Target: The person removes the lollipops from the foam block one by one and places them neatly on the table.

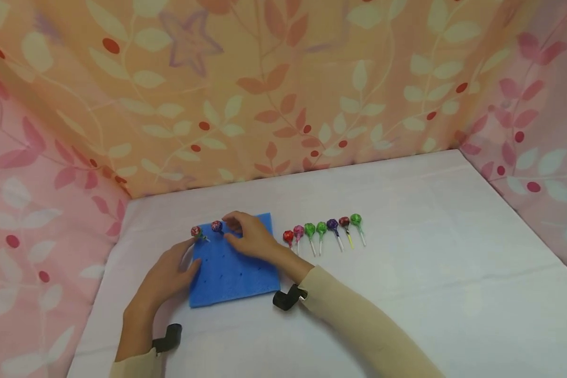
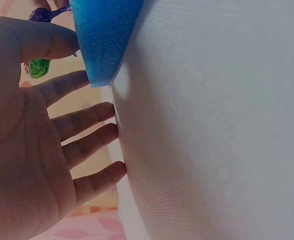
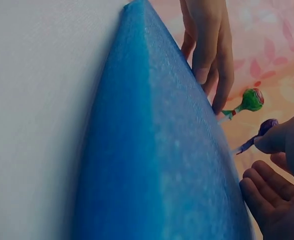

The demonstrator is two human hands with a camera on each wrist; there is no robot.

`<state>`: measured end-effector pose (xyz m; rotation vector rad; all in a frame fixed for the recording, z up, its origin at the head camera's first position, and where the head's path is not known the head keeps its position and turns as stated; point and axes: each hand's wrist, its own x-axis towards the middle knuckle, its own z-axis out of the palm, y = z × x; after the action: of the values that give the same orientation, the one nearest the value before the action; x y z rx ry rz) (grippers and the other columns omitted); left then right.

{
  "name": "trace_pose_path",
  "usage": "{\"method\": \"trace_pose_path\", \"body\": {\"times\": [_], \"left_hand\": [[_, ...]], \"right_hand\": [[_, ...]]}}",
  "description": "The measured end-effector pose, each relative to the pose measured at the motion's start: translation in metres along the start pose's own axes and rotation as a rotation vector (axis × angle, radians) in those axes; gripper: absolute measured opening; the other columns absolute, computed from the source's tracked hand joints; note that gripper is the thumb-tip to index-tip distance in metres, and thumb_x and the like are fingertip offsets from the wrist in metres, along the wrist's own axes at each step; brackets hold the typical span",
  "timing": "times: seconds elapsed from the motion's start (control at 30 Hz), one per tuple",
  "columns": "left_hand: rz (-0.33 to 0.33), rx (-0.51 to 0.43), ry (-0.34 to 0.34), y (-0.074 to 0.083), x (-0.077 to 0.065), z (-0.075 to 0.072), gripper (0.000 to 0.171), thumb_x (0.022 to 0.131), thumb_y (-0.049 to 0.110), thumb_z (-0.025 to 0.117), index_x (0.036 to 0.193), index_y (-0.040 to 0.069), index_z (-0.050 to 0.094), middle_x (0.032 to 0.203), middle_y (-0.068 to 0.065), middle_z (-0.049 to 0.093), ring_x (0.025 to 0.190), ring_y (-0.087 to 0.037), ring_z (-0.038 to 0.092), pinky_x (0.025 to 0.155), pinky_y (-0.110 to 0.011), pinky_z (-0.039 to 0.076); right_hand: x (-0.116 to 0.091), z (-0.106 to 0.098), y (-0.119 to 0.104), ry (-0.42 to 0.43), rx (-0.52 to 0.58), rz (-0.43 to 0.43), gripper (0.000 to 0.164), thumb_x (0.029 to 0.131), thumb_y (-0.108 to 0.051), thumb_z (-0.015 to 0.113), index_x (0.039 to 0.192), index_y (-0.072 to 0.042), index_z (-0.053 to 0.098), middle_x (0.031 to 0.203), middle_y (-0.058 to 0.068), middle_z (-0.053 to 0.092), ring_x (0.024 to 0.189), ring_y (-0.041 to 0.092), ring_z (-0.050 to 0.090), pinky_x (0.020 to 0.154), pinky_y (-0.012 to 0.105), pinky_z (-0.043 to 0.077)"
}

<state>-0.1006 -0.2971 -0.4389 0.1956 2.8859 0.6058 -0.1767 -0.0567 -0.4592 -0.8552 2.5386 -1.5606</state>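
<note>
A blue foam block (image 1: 236, 273) with small holes in its top lies on the white table. Two lollipops stand in it along the far edge: a red and green one (image 1: 196, 231) at the far left corner and a purple one (image 1: 217, 226) beside it. My left hand (image 1: 167, 273) rests at the block's left edge, thumb touching the foam and the other fingers spread, as the left wrist view shows. Beside the purple lollipop is my right hand (image 1: 250, 236), thumb and fingers parted around the space next to it; whether the thumb touches it cannot be told.
To the right of the block, several wrapped lollipops (image 1: 321, 228) lie in a row, in red, pink, green, purple and brown. Patterned cloth (image 1: 283, 105) hangs behind the white table (image 1: 430, 252) and at both sides. Each wrist carries a black camera mount (image 1: 287, 297).
</note>
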Motion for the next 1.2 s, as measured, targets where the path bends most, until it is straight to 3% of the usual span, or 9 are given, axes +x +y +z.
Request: {"method": "trace_pose_path", "body": {"times": [0.17, 0.4, 0.57, 0.9, 1.2], "left_hand": [[0.001, -0.004, 0.005, 0.005, 0.001, -0.002, 0.069, 0.106, 0.034, 0.059, 0.163, 0.004, 0.037, 0.164, -0.027, 0.044, 0.152, -0.053, 0.039, 0.121, -0.074, 0.035], [0.027, -0.009, 0.024, 0.002, 0.005, -0.001, 0.068, 0.105, 0.03, 0.06, 0.162, 0.003, 0.037, 0.163, -0.028, 0.045, 0.151, -0.053, 0.039, 0.122, -0.073, 0.034], [0.018, -0.008, 0.017, 0.0, 0.004, 0.0, 0.068, 0.105, 0.03, 0.059, 0.163, 0.002, 0.037, 0.163, -0.028, 0.044, 0.152, -0.053, 0.039, 0.123, -0.073, 0.034], [0.024, -0.003, 0.02, -0.001, 0.005, 0.001, 0.067, 0.105, 0.03, 0.059, 0.162, 0.003, 0.038, 0.163, -0.027, 0.044, 0.152, -0.053, 0.039, 0.123, -0.072, 0.034], [0.019, 0.0, 0.025, -0.002, 0.003, 0.0, 0.067, 0.105, 0.03, 0.06, 0.162, 0.003, 0.038, 0.163, -0.027, 0.045, 0.151, -0.052, 0.041, 0.123, -0.071, 0.035]], "right_hand": [[0.005, 0.003, -0.006, 0.018, -0.051, 0.019, 0.037, 0.099, -0.012, 0.071, 0.135, -0.006, 0.066, 0.128, 0.011, 0.076, 0.12, 0.022, 0.073, 0.102, 0.025, 0.06], [0.01, 0.011, -0.008, 0.012, 0.039, 0.035, 0.038, 0.098, -0.004, 0.071, 0.135, -0.003, 0.064, 0.129, 0.014, 0.074, 0.12, 0.025, 0.073, 0.102, 0.023, 0.06], [0.012, 0.016, -0.009, 0.029, 0.039, 0.027, 0.037, 0.097, -0.003, 0.071, 0.134, -0.002, 0.065, 0.127, 0.014, 0.075, 0.116, 0.025, 0.074, 0.1, 0.023, 0.061], [0.012, 0.021, -0.006, 0.091, 0.04, 0.065, 0.031, 0.095, -0.007, 0.076, 0.125, -0.005, 0.069, 0.115, 0.011, 0.079, 0.104, 0.02, 0.078, 0.089, 0.018, 0.061], [0.008, 0.02, -0.006, 0.115, 0.011, 0.044, 0.027, 0.094, -0.008, 0.079, 0.119, -0.008, 0.071, 0.106, 0.009, 0.081, 0.096, 0.018, 0.079, 0.085, 0.018, 0.062]]}}
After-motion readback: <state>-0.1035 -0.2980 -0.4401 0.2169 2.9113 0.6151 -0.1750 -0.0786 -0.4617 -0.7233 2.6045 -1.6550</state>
